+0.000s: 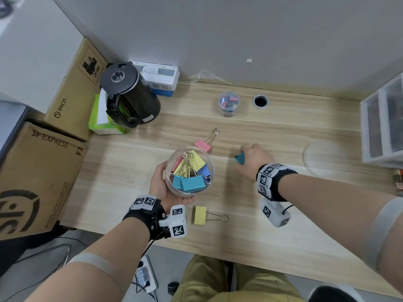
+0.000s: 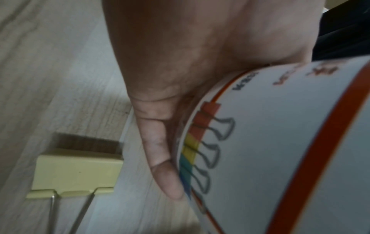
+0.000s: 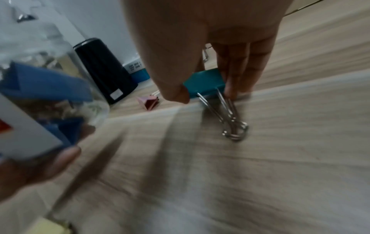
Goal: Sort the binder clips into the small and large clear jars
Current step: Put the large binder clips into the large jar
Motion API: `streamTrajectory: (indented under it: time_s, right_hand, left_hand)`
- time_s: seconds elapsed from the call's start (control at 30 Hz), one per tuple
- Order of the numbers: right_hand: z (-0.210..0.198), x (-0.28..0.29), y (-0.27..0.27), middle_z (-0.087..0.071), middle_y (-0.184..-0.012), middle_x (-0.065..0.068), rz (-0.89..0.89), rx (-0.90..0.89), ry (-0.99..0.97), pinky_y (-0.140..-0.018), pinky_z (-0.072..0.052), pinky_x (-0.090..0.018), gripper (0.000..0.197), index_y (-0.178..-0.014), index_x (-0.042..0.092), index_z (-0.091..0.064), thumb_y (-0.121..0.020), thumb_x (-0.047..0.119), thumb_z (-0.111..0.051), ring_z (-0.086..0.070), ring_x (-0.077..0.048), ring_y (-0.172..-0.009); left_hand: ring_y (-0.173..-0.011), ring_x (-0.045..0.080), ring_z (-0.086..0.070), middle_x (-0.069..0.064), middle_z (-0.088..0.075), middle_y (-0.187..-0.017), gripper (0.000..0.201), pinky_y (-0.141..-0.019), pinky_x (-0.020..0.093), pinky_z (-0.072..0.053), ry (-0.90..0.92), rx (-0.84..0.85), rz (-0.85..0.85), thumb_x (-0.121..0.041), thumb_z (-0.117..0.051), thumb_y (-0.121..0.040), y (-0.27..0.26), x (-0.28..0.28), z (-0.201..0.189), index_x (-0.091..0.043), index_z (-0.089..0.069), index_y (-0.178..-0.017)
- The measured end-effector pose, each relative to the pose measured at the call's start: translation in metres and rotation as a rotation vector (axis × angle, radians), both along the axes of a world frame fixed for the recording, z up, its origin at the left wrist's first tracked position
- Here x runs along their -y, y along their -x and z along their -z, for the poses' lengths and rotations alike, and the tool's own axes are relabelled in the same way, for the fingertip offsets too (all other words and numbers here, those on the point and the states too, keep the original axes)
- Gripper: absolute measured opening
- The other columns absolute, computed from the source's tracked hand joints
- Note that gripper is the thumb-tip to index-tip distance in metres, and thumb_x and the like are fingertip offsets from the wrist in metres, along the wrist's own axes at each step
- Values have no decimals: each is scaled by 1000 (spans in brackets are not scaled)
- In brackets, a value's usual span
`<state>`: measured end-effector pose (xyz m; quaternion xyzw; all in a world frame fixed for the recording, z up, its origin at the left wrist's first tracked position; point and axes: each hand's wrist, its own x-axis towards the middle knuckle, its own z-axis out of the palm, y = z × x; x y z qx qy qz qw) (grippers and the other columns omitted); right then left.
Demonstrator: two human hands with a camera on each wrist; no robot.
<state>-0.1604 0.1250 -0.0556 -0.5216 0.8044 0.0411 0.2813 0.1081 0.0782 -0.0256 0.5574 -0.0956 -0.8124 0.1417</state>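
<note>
Head view: the right hand (image 1: 253, 161) covers all but 1 corner of the teal binder clip (image 1: 239, 159); its handles are hidden. The left hand (image 1: 169, 188) is largely concealed behind the large clear jar (image 1: 189, 171). Clips in the small clear jar (image 1: 229, 103) are too small to count. The drawer unit (image 1: 383, 120) is cut off at the right edge. Left wrist view: label text on the jar is blurred and illegible; the yellow binder clip (image 2: 78, 172) handles run off the bottom edge. Right wrist view: motion blur smears the desk (image 3: 260, 174).
</note>
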Motion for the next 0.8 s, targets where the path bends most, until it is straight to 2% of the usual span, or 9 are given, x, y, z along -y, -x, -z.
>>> streamTrajectory:
  time_s: [0.07, 0.17, 0.23, 0.3, 0.37, 0.43, 0.57, 0.73, 0.8]
  right_hand:
    - [-15, 6, 0, -58, -113, -8, 98, 140, 128, -78, -51, -35, 53, -125, 20, -51, -80, 46, -61, -60, -29, -95]
    - [-57, 22, -8, -62, -94, 3, 187, 330, 356, -70, -50, -33, 53, -113, 24, -46, -72, 53, -64, -60, -20, -80]
    - [-89, 30, -20, -57, -82, 10, 94, 426, 471, -63, -49, -33, 52, -103, 25, -45, -68, 57, -67, -57, -16, -70]
    - [-113, 35, -36, -52, -75, 12, -109, 411, 551, -61, -47, -34, 46, -94, 23, -48, -70, 55, -71, -53, -15, -67]
    - [-121, 37, -54, -54, -79, 11, -334, 314, 552, -64, -46, -33, 40, -91, 23, -52, -76, 56, -69, -53, -15, -72]
    - [-116, 37, -71, -58, -95, 5, -488, 217, 458, -69, -44, -32, 37, -102, 24, -57, -85, 57, -61, -56, -17, -86]
    - [-100, 36, -90, -56, -115, -2, -526, 168, 400, -82, -43, -36, 40, -126, 25, -60, -95, 48, -51, -54, -24, -111]
    - [-103, 29, -86, -57, -108, -3, -584, 186, 526, -77, -44, -36, 33, -118, 19, -61, -87, 28, -60, -58, -26, -99]
    - [-101, 25, -83, -59, -102, -4, -594, 225, 608, -73, -46, -37, 29, -110, 16, -64, -82, 18, -66, -59, -26, -91]
  left_hand:
    - [-109, 46, -65, 24, -64, -136, 87, -75, 45, -57, 0, 8, -9, -64, -53, -75, 1, 2, -1, -6, -60, -139]
    - [-110, 47, -66, 26, -66, -131, 82, -74, 42, -57, -9, 0, -23, -65, -48, -81, 7, 4, -3, -5, -62, -136]
    - [-115, 48, -64, 26, -65, -133, 82, -74, 42, -57, -26, -8, -24, -66, -46, -83, 12, 7, -6, -5, -61, -136]
    - [-103, 46, -70, 25, -70, -124, 78, -74, 41, -56, -12, -12, -25, -65, -44, -84, 19, 9, -9, -5, -65, -129]
    - [-87, 43, -74, 24, -74, -110, 72, -75, 42, -54, 18, -20, -26, -64, -44, -85, 26, 11, -10, -5, -70, -118]
    - [-79, 43, -74, 24, -75, -100, 67, -75, 43, -54, 42, -20, -27, -62, -46, -85, 33, 12, -11, -5, -71, -108]
    - [-73, 39, -75, 21, -75, -91, 64, -74, 44, -58, 56, 1, -30, -63, -48, -85, 35, 12, -9, -6, -71, -101]
    - [-76, 41, -75, 23, -75, -95, 64, -80, 46, -52, 66, -15, -1, -58, -57, -70, 28, 10, -11, -5, -73, -100]
    - [-76, 43, -75, 24, -75, -95, 63, -79, 46, -52, 62, -21, -4, -58, -54, -75, 24, 10, -11, -3, -75, -96]
